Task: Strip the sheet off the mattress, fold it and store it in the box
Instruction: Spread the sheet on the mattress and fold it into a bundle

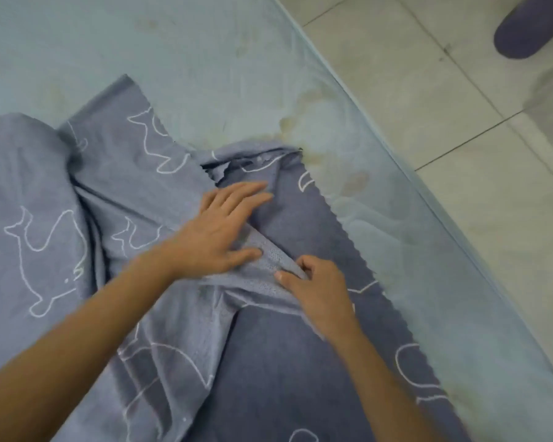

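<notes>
A blue-grey sheet (pixel 115 193) printed with white whale outlines lies rumpled on the pale blue mattress (pixel 205 59), covering its near left part. My left hand (pixel 217 228) lies flat on the sheet with fingers spread, pressing a fold down. Just to its right, my right hand (pixel 316 288) pinches a raised ridge of the sheet between thumb and fingers. The sheet's zigzag-cut edge runs diagonally to the right of both hands. No box is in view.
The bare mattress shows yellowish stains (pixel 304 122) near its right edge. Beyond that edge is a light tiled floor (pixel 428 90). A rounded dark purple object (pixel 530 30) sits on the floor at the top right.
</notes>
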